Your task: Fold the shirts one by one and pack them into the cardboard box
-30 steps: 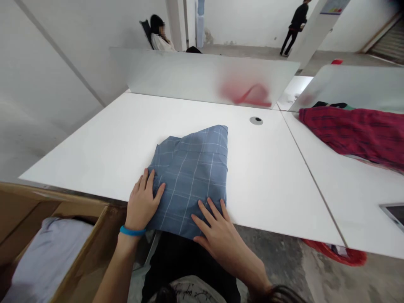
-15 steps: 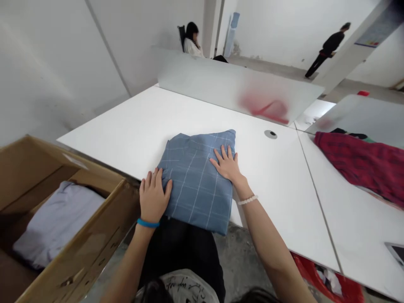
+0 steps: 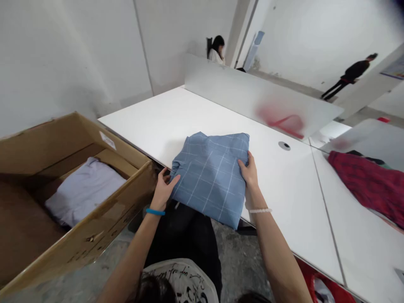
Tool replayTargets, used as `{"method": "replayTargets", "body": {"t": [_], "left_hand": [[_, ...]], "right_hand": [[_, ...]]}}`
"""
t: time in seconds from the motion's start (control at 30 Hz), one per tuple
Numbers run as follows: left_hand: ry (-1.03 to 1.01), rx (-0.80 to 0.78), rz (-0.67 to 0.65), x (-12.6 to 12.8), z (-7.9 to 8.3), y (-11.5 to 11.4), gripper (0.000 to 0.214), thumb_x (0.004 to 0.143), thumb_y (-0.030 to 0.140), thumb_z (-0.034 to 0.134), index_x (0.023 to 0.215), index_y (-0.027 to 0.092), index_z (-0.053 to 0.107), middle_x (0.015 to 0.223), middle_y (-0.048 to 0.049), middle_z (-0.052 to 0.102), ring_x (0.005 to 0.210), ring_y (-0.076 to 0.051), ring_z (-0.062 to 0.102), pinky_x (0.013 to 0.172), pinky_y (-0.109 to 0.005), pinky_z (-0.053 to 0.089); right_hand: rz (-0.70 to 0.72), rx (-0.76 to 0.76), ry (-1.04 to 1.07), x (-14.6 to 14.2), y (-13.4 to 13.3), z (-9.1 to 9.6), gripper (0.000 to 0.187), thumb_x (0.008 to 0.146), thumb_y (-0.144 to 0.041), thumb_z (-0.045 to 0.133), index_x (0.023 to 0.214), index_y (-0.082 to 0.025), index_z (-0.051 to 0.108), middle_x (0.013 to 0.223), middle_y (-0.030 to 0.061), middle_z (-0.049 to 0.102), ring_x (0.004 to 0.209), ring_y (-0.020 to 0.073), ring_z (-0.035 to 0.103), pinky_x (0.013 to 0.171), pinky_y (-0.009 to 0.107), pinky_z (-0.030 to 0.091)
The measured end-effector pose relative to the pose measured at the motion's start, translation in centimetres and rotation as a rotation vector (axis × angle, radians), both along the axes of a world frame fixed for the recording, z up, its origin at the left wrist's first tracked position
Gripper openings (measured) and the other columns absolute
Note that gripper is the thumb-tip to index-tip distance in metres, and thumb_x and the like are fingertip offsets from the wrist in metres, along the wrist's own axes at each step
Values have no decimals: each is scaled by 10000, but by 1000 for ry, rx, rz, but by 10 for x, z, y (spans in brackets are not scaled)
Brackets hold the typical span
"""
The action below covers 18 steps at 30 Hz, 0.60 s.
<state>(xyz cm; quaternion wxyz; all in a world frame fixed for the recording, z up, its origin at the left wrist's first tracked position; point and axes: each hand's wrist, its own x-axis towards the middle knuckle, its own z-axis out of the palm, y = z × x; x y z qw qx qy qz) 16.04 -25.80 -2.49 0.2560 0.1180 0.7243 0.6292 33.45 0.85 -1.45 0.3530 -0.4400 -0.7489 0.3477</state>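
Observation:
A folded blue garment point(image 3: 211, 176) with thin white checks lies at the near edge of the white table, its front corner hanging over the edge. My left hand point(image 3: 166, 187) grips its left side, thumb on top and fingers around the edge, partly under the cloth. On the right side, my right hand point(image 3: 249, 168) holds the edge between the thumb on top and fingers along the outside. Some of the fingertips are hidden.
An open cardboard box point(image 3: 139, 179) stands left of the table, with a folded pale lilac garment point(image 3: 90, 189) inside. A red plaid garment point(image 3: 369, 181) lies on the table point(image 3: 293, 202) at the right. A frosted divider point(image 3: 233, 88) runs along the back; two people are beyond it.
My hands have gone from lying flat on the garment to gripping its left and right edges. The view has shifted left, showing more of the box.

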Motion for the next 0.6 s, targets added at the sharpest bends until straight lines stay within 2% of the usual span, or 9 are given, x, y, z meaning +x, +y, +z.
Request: {"method": "replayTargets", "body": {"t": [0.07,0.17,0.23,0.33,0.47,0.6], "left_hand": [[-224,4,-192,-12,6,-9,681,706,487,696,1250,133,490,1096,-135,647,985,-237,635,864,-366,515],[-485,49,-461,-21,18,-20,549,652,511,736,1025,123,634,985,-108,700,918,-229,659,837,-331,521],[-563,102,-525,-20,27,-22,521,633,490,758,985,121,652,967,-103,709,895,-221,665,828,-320,521],[-532,169,-561,-14,45,-19,513,618,403,790,1025,125,647,1008,-98,704,900,-212,661,838,-316,511],[-473,230,-612,-10,78,-16,538,610,335,798,1080,132,633,1014,-86,702,919,-211,651,866,-332,492],[-417,326,-567,-17,112,-35,509,641,358,774,1080,143,633,1004,-64,702,896,-193,651,853,-321,496]], "right_hand": [[42,-51,133,2,-7,-2,734,765,-362,560,1426,-163,310,1401,151,445,1228,238,480,1057,440,346],[89,-69,210,6,-16,-6,773,767,-334,566,1456,-189,247,1352,141,506,1195,229,523,1040,444,373],[95,-53,217,9,-20,-4,774,768,-318,567,1462,-209,241,1344,129,518,1201,229,525,1043,449,371],[68,-42,187,8,-24,7,741,756,-289,574,1443,-229,304,1328,115,538,1212,233,519,1048,454,367],[69,-61,216,-5,-31,43,622,707,-256,606,1317,-208,491,1227,118,614,1138,250,577,1005,462,416],[200,43,270,-39,-40,97,467,684,-229,637,1150,-204,610,1133,86,663,1107,239,596,1019,451,408]]}}
